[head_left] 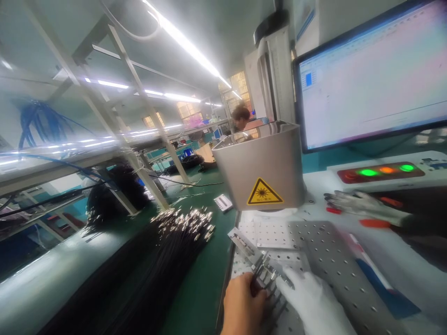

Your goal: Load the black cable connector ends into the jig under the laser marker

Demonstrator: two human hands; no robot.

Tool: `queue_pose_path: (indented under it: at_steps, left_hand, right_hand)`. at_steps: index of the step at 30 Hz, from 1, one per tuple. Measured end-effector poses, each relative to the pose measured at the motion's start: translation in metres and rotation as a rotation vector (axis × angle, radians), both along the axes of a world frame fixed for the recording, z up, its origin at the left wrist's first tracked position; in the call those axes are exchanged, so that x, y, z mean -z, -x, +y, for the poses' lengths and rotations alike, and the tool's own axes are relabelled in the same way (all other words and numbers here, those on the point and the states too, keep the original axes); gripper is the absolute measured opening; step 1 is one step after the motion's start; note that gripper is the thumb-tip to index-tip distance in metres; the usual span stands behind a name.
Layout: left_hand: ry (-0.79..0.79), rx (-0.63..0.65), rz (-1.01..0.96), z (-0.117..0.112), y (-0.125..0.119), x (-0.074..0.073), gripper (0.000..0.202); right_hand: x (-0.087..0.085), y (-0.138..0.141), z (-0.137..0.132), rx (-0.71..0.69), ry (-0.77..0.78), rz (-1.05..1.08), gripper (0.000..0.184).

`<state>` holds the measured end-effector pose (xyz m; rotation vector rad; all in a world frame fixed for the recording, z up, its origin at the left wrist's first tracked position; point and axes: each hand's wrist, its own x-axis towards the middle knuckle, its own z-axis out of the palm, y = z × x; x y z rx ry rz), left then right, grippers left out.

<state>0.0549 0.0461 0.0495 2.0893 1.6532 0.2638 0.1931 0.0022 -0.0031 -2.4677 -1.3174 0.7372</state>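
My bare left hand [244,302] is at the bottom centre, fingers curled round a row of black cables with metal plug ends [267,274]. My right hand [310,300] wears a white glove and rests on the same cables from the right, its fingers pressed on them. The plug ends lie in a metal fixture [246,246] on the perforated metal plate [328,251]. Right behind the plate hangs the grey laser head housing [261,163] with a yellow warning sticker.
A big bundle of black cables with shiny plug tips [181,228] lies on the green bench at left. A monitor [373,74] stands at right above a lit button panel [382,171]. A loose glove [363,204] lies by it. Another person [242,118] works far behind.
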Motion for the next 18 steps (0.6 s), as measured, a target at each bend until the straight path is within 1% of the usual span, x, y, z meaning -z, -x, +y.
queue_pose_path:
  at_steps: [1, 2, 5, 7, 9, 11, 12, 14, 16, 18]
  left_hand:
    - [0.014, -0.004, -0.010, 0.000, 0.000, -0.001, 0.007]
    - [0.026, -0.005, -0.020, 0.000, -0.001, -0.002, 0.006]
    - [0.054, -0.011, -0.050, -0.001, -0.002, -0.006, 0.005]
    - [0.072, -0.017, -0.073, -0.001, -0.003, -0.009, 0.004]
    - [0.084, -0.014, -0.088, -0.001, -0.003, -0.010, 0.005]
    - [0.088, -0.008, -0.084, -0.001, -0.002, -0.011, 0.005]
    - [0.089, -0.005, -0.076, -0.001, -0.002, -0.012, 0.006]
    - [0.099, 0.001, -0.065, -0.002, -0.002, -0.013, 0.008]
    - [0.112, 0.017, -0.058, -0.004, -0.003, -0.013, 0.013]
    - [0.127, 0.041, -0.055, -0.007, -0.003, -0.013, 0.022]
  right_hand:
    - [-0.002, 0.000, -0.003, -0.062, -0.017, -0.010, 0.068]
    - [-0.005, 0.000, -0.006, -0.085, -0.054, -0.012, 0.069]
    - [-0.008, -0.001, -0.012, -0.055, -0.166, 0.013, 0.060]
    - [-0.001, -0.003, -0.010, -0.076, -0.263, 0.015, 0.061]
    - [0.010, -0.007, -0.002, -0.142, -0.314, 0.021, 0.065]
    - [0.021, -0.011, 0.007, -0.175, -0.323, 0.025, 0.059]
    - [0.025, -0.013, 0.012, -0.163, -0.308, 0.022, 0.057]
    - [0.024, -0.013, 0.018, -0.061, -0.251, 0.021, 0.061]
    - [0.014, -0.010, 0.020, 0.047, -0.173, 0.043, 0.064]
    - [-0.003, -0.005, 0.018, 0.184, -0.068, 0.084, 0.061]
